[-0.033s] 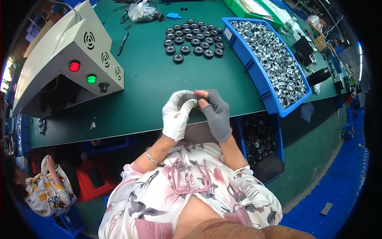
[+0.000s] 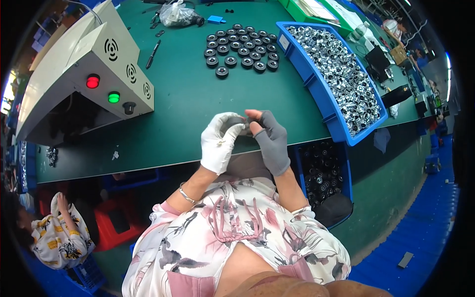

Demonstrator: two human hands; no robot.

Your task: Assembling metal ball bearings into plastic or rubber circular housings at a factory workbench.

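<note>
Near the front edge of the green table, my left hand (image 2: 218,141) wears a white glove and is closed around a small dark round part (image 2: 237,121). The fingers cover much of this part, so its kind is unclear. My right hand (image 2: 271,141), in a grey glove with bare thumb and index tips, meets the left at the part's right side. Its thumb and index are bent around something small that I cannot make out. Beyond both hands, several black wheels (image 2: 222,73) with silver centres lie grouped on the table (image 2: 183,104).
On the left stands a beige machine (image 2: 116,69) with red and green lights. A blue bin (image 2: 324,106) of shiny metal pieces sits at right; a lower bin (image 2: 348,168) holds black parts. A pen (image 2: 153,54) and plastic bag (image 2: 177,15) lie farther back. Another person (image 2: 62,232) is at lower left.
My right hand has shifted slightly to the right, and its index finger and thumb have spread a little. The left hand keeps the dark part almost in place.
</note>
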